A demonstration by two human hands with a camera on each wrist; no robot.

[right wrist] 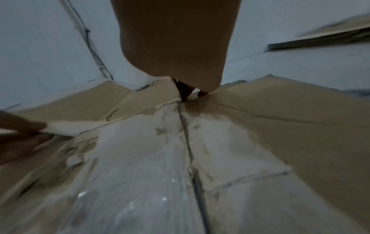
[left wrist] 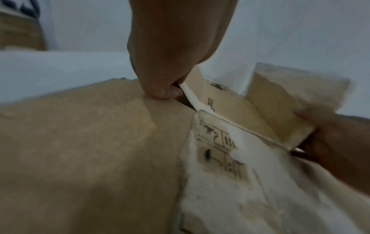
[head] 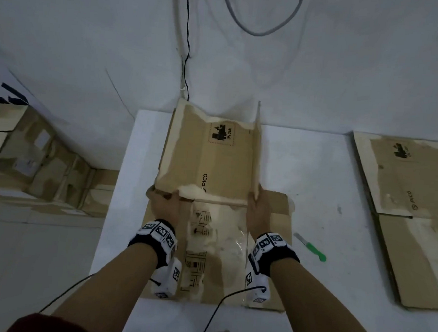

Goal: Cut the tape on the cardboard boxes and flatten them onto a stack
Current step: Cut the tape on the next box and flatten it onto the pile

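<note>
A brown cardboard box [head: 213,160], printed PICO, lies opened out on the white table [head: 315,171]. Its near panels lie flat under my wrists, and its far panel and side flaps stand raised. My left hand [head: 165,201] grips the raised panel's near left corner, fingers curled under the edge [left wrist: 162,93]. My right hand [head: 257,206] grips the near end of the upright right flap [head: 256,152]; its fingers are hidden behind the palm in the right wrist view [right wrist: 192,91]. Clear tape [right wrist: 140,197] shines on the flat panel. A green-handled knife [head: 311,247] lies on the table right of my right wrist.
A stack of flattened boxes [head: 413,203] lies at the table's right end. Several boxes [head: 46,160] stand on the floor at the left. Cables [head: 186,48] hang down the wall behind the table.
</note>
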